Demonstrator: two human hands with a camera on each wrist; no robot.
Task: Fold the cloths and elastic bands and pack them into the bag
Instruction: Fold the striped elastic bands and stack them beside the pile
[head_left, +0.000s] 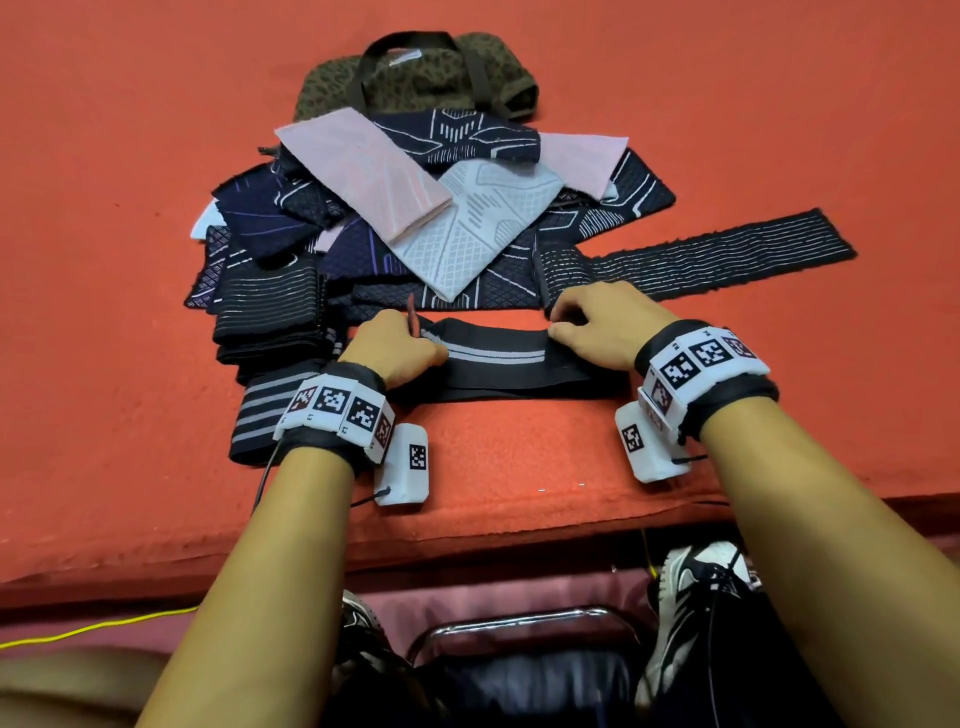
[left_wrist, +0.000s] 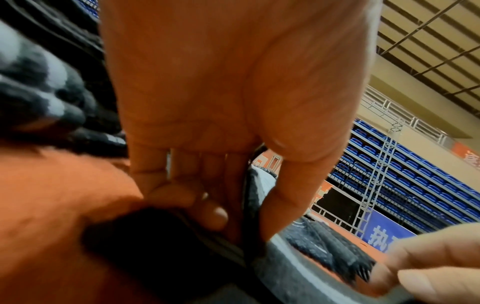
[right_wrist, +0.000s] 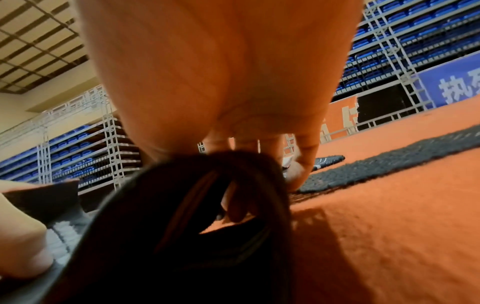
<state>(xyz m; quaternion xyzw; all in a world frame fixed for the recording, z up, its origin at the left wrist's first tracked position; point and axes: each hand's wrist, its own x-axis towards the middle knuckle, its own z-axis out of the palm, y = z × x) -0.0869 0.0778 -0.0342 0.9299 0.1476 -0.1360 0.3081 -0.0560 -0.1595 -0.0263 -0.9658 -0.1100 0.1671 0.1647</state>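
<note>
Both forearms reach over the near edge of the orange felt-covered table (head_left: 519, 467), each wrist wrapped in a white band of black-and-white square markers. Between the hands lies a black elastic band with a grey stripe (head_left: 493, 358), folded flat and parallel to the table edge. The left hand (head_left: 395, 351) pinches the band's left end between thumb and fingers; the right hand (head_left: 597, 325) curls its fingers round the right end, where the wrist view shows the layers bunched. Bare orange felt stays free in front of the band and along both sides of the table.

Just left of the left hand sits a stack of folded striped bands (head_left: 270, 322). Behind the hands spreads a loose pile of cloths (head_left: 415, 208) in navy, pink and pale grey, and a long black striped band (head_left: 727, 249) stretches to the right. At the far end rests the brown patterned bag (head_left: 415, 78), its handles up.

The wrist views show a hall with rows of blue seats (left_wrist: 415, 174), and a blue banner (right_wrist: 454, 86) with white Chinese characters, cut off at the frame.
</note>
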